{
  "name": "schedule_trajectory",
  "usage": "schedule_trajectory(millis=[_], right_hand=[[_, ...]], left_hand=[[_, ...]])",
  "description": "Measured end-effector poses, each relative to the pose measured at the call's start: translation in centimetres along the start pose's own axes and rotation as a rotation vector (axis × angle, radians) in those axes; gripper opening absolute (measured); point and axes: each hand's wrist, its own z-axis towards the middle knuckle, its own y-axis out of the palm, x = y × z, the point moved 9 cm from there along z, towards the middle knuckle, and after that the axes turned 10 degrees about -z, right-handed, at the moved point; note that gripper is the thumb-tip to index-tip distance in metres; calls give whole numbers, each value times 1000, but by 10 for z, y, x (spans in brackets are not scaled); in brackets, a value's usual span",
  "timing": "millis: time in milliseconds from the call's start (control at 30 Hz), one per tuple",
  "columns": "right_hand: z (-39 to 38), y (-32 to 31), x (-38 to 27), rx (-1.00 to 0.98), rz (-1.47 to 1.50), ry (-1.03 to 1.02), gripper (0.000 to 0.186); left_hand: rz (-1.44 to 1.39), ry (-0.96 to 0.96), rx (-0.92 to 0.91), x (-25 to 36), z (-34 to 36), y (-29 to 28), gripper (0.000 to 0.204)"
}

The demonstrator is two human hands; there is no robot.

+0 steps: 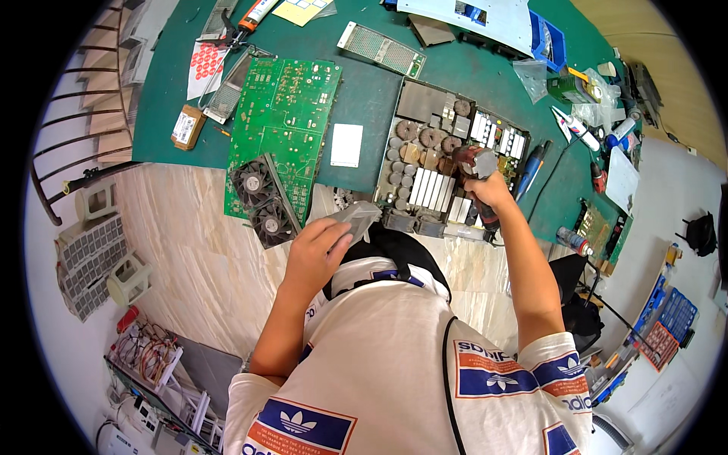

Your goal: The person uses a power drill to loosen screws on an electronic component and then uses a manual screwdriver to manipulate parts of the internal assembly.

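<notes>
My right hand [491, 191] grips a red and black electric screwdriver [476, 168], its tip down on the open power-supply unit [447, 155] full of capacitors and white blocks on the green mat. My left hand [317, 250] holds a grey metal piece [356, 218] near the table's front edge, just left of the unit. A large green circuit board [284, 125] lies to the left, with a double black fan block [262, 199] at its near end.
A white card [346, 144] lies between board and unit. A blue-handled screwdriver [533, 167], tubes and bottles sit right. A perforated metal cover [381, 48], a sealant tube [255, 15] and a small brown box [188, 126] lie farther back. Wire bundles [144, 353] lie on the floor.
</notes>
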Motion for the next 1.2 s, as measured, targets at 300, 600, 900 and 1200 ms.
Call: schedule_trajectory(millis=[300, 600, 900, 1200], right_hand=[[2, -2, -9, 21, -95, 23, 43], [4, -1, -6, 24, -118, 21, 46], [6, 3, -12, 12, -98, -13, 43], [-6, -5, -47, -45, 28, 5, 24]], left_hand=[[-1, -3, -7, 1, 1, 0, 23], [-1, -28, -1, -1, -1, -3, 22], [18, -27, -6, -2, -1, -4, 22], [9, -11, 2, 1, -1, -3, 23]])
